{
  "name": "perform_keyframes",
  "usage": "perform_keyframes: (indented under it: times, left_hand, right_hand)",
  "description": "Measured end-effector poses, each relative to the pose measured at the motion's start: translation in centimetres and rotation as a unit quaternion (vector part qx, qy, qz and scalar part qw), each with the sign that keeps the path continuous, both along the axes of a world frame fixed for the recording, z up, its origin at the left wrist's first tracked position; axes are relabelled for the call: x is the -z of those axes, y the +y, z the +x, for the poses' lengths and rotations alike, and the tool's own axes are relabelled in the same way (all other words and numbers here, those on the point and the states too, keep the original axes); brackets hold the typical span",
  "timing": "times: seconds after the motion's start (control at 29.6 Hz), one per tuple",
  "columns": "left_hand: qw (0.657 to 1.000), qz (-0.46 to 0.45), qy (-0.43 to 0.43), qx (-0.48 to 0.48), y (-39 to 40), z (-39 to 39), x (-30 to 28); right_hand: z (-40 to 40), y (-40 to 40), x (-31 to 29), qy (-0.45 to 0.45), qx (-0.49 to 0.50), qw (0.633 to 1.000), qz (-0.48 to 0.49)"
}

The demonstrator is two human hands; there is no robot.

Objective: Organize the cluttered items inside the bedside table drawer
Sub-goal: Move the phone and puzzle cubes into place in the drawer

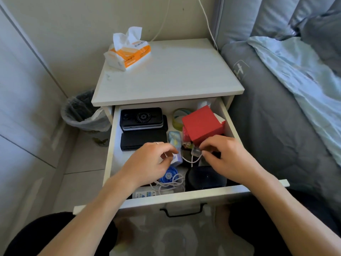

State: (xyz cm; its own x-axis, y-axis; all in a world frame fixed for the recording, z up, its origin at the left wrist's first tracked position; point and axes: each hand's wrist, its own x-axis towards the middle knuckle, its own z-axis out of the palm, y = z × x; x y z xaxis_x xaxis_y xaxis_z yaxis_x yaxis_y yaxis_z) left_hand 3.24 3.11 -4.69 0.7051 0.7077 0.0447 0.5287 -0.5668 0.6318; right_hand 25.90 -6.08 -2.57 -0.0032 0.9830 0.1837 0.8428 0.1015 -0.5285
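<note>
Both hands worked over the middle of the open drawer. The left hand and right hand each pinched one end of a white cable, probably to free it from the clutter. A red box sat at the drawer's back right corner. The bedside table stood between bed and bin.

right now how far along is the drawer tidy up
Early to midway. The black cases at the drawer's back left look stacked neatly. In hand: both hands, left hand and right hand, hold a white cable. Left: the tilted red box, the blue fan, the coiled cord and small bits around them.
</note>
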Motion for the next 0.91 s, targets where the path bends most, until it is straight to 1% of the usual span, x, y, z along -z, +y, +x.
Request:
perform_keyframes:
  times: [0.1, 0.24, 0.37, 0.47, 0.57, 0.68, 0.71, 0.78, 0.85, 0.91]
  left_hand:
    - [1.0, -0.01, 0.011, 0.011, -0.1, 0.1, 0.6]
    - [1.0, -0.015, 0.022, 0.009, 0.0, 0.6, 1.3]
    - [0.995, 0.002, 0.097, -0.017, 0.5, 1.0, 1.9]
    - [0.992, -0.002, 0.126, -0.004, 1.2, 1.9, 1.7]
    - [0.995, -0.003, 0.101, -0.001, 1.7, 3.8, 1.0]
    - [0.997, -0.054, 0.041, -0.035, 1.5, 4.8, 0.8]
    - [0.997, -0.058, 0.019, -0.047, 1.3, 4.9, 0.9]
    - [0.998, -0.022, -0.027, -0.061, 1.1, 5.5, 0.7]
    - [0.996, 0.024, -0.061, -0.055, 1.6, 7.1, -0.4]
    - [0.996, 0.047, -0.056, -0.041, 2.6, 9.3, -1.5]
  right_hand:
    - [0.6, -0.6, 0.2, -0.036, 0.026, 0.999, 0.002]
    - [1.0, -0.9, 0.0, -0.043, 0.035, 0.998, -0.022]
    - [1.6, -1.1, 0.0, -0.041, 0.037, 0.997, -0.054]
    - [1.8, -0.8, 0.0, -0.033, 0.045, 0.996, -0.065]
    - [2.2, -0.5, 0.0, -0.03, 0.054, 0.995, -0.072]
    - [2.6, -0.6, 0.4, -0.022, 0.061, 0.995, -0.078]
    - [2.9, -0.7, 0.5, -0.016, 0.069, 0.994, -0.079]
    - [3.6, -0.7, 0.7, -0.01, 0.093, 0.992, -0.086]
    - [4.6, -0.2, 0.7, -0.004, 0.122, 0.987, -0.105]
    - [5.1, 0.4, 0.7, 0.001, 0.138, 0.983, -0.125]
